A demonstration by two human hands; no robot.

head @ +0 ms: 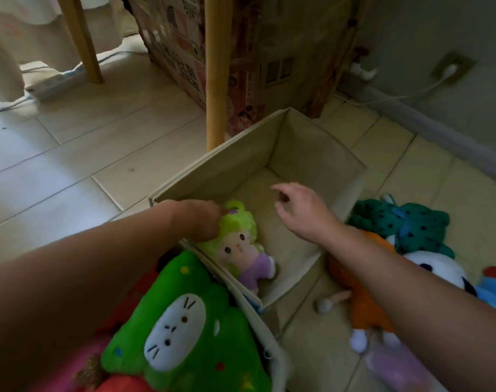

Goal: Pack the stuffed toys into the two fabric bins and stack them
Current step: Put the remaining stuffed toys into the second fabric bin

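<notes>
A beige fabric bin (306, 137) stands open on the floor, holding only a doll with lime-green hair (242, 244) in its near left corner. My left hand (197, 219) grips the doll's hair at the top of its head. My right hand (300, 210) hovers over the bin's middle, fingers loosely spread and holding nothing. A second bin (258, 321) at bottom left is full, with a green plush bearing a white cat face (181, 332) on top. On the floor to the right lie a teal spotted plush (405, 222), an orange plush (365, 304) and a white plush (436, 267).
A wooden table leg (217, 72) stands just behind the open bin, with a patterned cardboard box (252, 66) behind it. A power strip (51, 86) and cables lie at far left. A wall socket (453, 66) is at right. A blue plush (492, 290) shows at the right edge.
</notes>
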